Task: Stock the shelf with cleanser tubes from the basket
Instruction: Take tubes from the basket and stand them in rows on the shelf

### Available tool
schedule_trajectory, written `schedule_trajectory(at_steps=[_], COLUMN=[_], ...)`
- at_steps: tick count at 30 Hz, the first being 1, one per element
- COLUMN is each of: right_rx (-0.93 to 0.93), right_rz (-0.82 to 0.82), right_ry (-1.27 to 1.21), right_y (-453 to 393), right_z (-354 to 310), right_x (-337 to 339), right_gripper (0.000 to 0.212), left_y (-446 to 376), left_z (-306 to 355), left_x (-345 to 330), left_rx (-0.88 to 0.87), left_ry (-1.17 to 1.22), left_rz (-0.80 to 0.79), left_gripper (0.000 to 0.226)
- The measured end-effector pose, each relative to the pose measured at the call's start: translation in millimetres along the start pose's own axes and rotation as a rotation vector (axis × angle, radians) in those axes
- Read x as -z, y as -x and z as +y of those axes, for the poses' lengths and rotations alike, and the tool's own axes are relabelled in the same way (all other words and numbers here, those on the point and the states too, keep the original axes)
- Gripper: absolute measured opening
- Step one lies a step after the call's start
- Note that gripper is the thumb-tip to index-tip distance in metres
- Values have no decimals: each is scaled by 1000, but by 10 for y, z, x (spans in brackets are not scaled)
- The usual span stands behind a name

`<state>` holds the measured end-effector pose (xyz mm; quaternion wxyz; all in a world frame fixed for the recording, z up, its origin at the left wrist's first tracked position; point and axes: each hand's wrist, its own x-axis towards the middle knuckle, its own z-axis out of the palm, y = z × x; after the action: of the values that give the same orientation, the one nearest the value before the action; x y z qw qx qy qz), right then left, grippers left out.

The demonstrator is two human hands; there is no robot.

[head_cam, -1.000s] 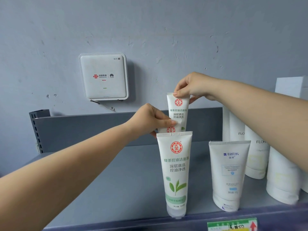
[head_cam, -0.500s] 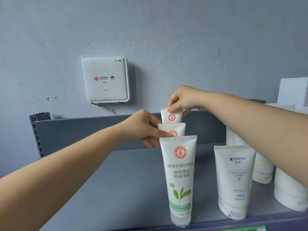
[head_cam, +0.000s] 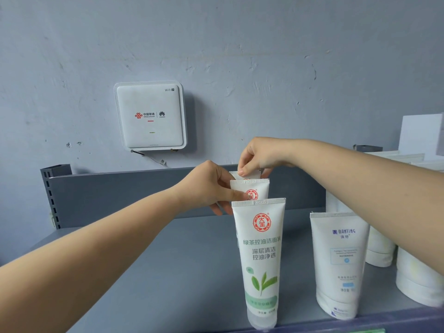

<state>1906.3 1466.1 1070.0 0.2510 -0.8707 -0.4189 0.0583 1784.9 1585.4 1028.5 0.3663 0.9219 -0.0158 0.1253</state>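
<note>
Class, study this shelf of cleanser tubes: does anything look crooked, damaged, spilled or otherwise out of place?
Nothing stands out. The front green-tea tube stands upright on its cap; the left hand pinches the second tube behind it, the right hand the rearmost tube. The Manting tube stands upright. No spills show.

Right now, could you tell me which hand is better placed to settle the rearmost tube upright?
Right hand: it already pinches the rearmost tube's top edge, while the left hand steadies the middle tube.
</note>
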Motion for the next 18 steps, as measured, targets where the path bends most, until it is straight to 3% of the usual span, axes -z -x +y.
schedule_trajectory(at_steps=[9,18], right_rx=[-29,-3], right_rz=[44,476], right_ry=[111,355], right_y=[153,609], right_z=[-141,-424], right_x=[114,320], right_gripper=[11,12], left_y=[34,165], left_z=[105,360], left_x=[86,408], left_rx=[-39,-223], left_ry=[-133,-335], left_rz=[12,356], left_gripper=[25,18])
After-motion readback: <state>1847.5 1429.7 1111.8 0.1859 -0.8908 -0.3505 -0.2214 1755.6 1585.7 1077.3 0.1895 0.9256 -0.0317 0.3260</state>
